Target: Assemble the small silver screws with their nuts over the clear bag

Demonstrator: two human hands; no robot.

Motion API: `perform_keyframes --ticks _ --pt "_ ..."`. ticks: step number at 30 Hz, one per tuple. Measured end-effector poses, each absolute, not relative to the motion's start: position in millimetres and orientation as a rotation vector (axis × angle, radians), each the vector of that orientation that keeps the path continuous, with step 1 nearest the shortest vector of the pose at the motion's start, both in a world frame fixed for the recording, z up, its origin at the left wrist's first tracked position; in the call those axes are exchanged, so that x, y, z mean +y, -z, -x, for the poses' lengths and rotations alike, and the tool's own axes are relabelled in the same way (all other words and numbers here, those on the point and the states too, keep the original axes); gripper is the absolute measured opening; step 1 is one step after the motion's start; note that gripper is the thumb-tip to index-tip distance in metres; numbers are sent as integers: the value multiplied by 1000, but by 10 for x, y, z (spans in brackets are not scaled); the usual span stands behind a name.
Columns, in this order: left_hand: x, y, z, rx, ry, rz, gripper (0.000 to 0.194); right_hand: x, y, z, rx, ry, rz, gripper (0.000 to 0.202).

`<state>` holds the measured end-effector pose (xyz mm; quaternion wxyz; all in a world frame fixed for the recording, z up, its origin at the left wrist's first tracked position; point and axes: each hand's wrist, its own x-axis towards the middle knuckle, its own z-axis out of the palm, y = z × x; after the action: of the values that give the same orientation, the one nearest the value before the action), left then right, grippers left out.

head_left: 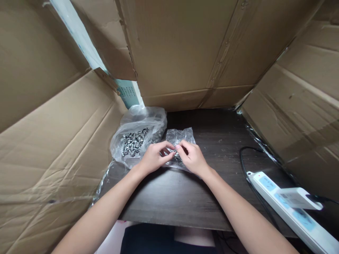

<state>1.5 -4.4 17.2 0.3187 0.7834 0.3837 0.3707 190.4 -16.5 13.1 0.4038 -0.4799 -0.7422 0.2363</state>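
Both hands meet over a small clear plastic bag (180, 134) at the middle of the dark table. My left hand (158, 155) has its thumb and index finger pinched on a tiny metal piece, too small to make out. Against it, my right hand (190, 155) is also closed, thumb and fingertips together at the same spot. Small metal parts show under the fingertips, partly hidden. To the left stands a larger open clear bag (156, 121) holding many silvery screws (134, 141).
Cardboard walls (185, 46) enclose the dark wooden table (172, 197) at the back and both sides. A white power strip (288, 208) with a plugged-in white adapter (299, 198) lies at the right, and a black cable (241, 158) loops beside it.
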Motion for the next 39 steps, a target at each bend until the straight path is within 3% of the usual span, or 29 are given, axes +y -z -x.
perform_keyframes --ticks 5,13,22,30,36,39 --pt "-45 -141 1 1005 -982 -2127 9 -152 -113 -1921 -1876 -566 1284 47" --pt "-42 -157 1 1023 -1004 -2095 9 -162 -167 -1935 -1891 -625 1186 17" --pt "-30 -146 13 1042 -959 -2112 11 -158 -123 -1915 -1913 -618 1260 43" --pt "-38 -154 11 1075 -979 -2119 13 -184 -188 -1931 -1887 -668 1165 13" --pt "-24 -127 23 1056 -978 -2143 14 -151 -128 -1917 -1890 -555 1266 41" --pt "-24 -133 20 1060 -996 -2137 14 -148 -142 -1934 -1826 -555 1305 40"
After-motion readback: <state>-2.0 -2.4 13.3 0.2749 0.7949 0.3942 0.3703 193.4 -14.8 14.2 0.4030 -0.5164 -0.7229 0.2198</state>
